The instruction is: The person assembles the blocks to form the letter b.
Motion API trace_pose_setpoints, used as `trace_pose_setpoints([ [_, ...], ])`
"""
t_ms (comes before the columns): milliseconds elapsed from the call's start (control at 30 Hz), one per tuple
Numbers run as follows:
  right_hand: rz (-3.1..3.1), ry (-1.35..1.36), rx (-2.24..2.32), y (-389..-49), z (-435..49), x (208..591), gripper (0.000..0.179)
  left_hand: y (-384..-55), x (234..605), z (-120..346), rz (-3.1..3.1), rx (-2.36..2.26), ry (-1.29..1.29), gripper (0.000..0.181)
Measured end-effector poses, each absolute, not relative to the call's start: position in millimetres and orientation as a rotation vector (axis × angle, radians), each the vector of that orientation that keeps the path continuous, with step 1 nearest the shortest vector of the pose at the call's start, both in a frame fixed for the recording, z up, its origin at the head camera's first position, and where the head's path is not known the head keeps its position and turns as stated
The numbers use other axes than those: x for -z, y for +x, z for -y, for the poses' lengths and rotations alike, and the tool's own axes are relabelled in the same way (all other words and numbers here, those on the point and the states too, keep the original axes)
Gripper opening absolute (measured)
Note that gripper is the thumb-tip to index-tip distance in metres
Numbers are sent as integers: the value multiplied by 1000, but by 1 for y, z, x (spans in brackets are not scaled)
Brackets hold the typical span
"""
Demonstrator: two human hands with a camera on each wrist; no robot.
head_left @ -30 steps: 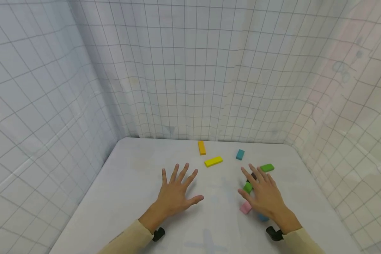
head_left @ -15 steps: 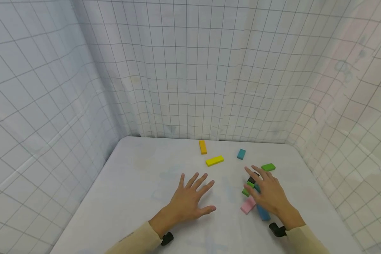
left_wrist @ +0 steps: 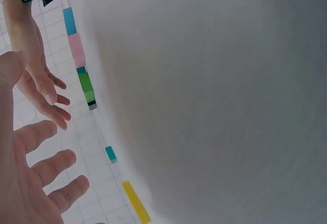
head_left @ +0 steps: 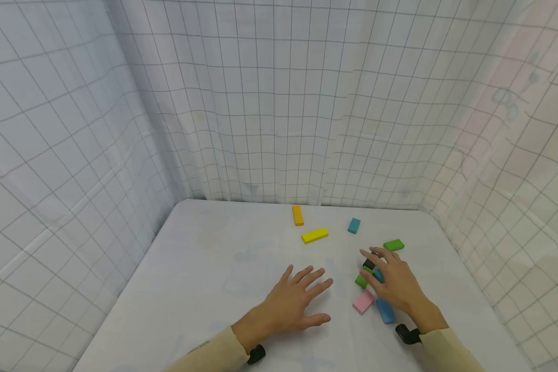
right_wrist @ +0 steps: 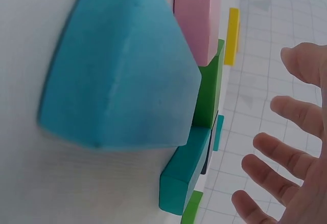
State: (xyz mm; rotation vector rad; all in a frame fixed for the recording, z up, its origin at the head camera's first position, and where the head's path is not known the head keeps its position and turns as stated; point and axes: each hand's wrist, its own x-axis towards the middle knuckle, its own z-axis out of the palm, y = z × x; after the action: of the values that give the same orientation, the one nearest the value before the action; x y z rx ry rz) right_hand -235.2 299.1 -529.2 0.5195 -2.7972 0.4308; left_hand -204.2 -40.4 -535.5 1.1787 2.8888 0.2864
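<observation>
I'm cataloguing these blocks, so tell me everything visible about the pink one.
The pink block is plain and rectangular, with straight edges and a smooth, matte look; material unclear. It lies flat and slantwise on the white table, just left of the blue block. Whether they touch is hard to tell. The right hand is nearby, not touching it.

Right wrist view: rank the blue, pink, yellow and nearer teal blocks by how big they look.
1. Blue block, with closeness to the camera helping
2. Pink block and nearer teal block: too alike to rank; the frame edge cuts the pink one
3. Yellow block
</observation>
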Motion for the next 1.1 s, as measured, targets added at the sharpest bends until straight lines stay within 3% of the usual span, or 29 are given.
trace_pose_setpoints([
  [533,2783,550,-481,-238,-306,536,46,-201,537,7,-2715,-251,1371,79],
  [1100,2751,594,-491,-240,-308,542,44,-199,537,-21,-2651,-113,1447,79],
])
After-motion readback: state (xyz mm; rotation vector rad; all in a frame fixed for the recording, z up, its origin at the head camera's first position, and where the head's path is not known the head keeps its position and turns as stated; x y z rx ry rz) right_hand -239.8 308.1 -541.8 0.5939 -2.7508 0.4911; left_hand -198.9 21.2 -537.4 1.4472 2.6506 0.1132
